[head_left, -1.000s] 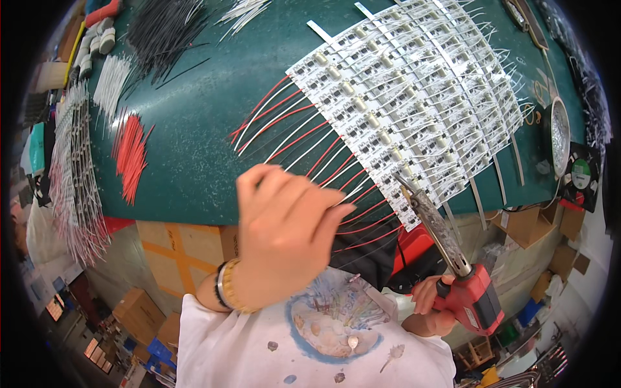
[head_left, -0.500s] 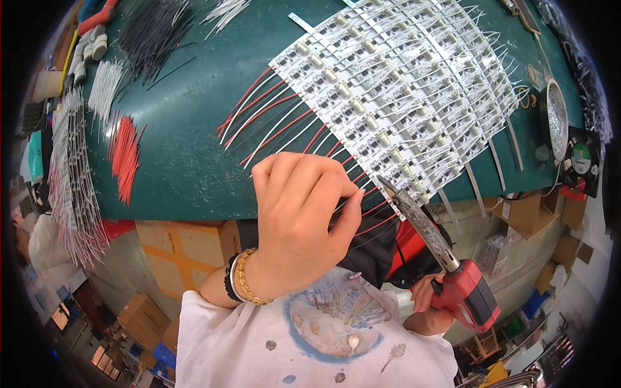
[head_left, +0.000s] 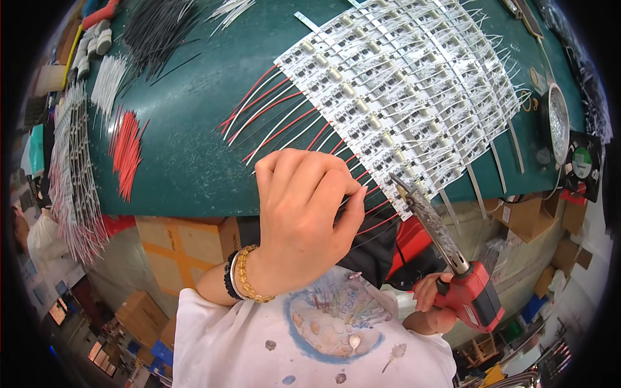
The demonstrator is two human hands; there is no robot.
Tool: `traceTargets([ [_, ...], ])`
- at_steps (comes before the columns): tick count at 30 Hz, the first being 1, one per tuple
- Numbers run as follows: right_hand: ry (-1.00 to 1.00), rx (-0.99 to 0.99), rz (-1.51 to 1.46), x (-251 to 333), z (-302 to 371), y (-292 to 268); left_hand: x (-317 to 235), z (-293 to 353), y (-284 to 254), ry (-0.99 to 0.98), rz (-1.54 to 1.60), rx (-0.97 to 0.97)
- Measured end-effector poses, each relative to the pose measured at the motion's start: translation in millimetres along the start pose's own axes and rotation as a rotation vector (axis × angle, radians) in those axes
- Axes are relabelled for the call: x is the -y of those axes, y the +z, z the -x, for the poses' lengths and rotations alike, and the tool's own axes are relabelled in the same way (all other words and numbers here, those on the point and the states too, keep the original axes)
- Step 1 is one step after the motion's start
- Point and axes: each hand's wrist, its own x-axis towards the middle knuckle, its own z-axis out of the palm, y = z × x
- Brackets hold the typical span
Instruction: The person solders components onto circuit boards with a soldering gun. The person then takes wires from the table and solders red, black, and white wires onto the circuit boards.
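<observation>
A panel of white circuit boards (head_left: 343,74) lies at an angle on the bench, with red and white wires (head_left: 275,107) sticking out along its near left edge. My left hand (head_left: 301,200) is closed at that edge, thumb and forefinger pinching the end of a thin wire; its other fingers are curled in. My right hand (head_left: 427,294) grips a red and black soldering gun (head_left: 475,294) by the handle. The gun's long metal barrel points up and left, its dark tip over the panel's near corner, a little right of my left fingertips. Whether the tip touches is unclear.
Bundles of cut black wires (head_left: 155,29), white wires (head_left: 108,84) and red wires (head_left: 127,155) lie on the green bench (head_left: 187,136). Wired strips (head_left: 74,168) hang over its left edge. A round metal dish (head_left: 556,123) and a small fan (head_left: 583,165) are at the right.
The soldering gun's tip has shifted slightly right and upward over the panel. My left hand keeps its pinch almost in place. The view has moved a little.
</observation>
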Motion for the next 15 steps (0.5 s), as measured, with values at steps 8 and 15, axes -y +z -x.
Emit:
traceTargets([
  [8, -0.197, 0.050, -0.085, -10.9, -62.1, 38.1, -2.1, 6.4, -3.4, 0.021, -0.085, -0.025],
  [15, -0.246, 0.123, -0.188, 2.6, -70.9, 48.0, 82.5, -41.8, -122.0, -0.052, -0.730, -0.295],
])
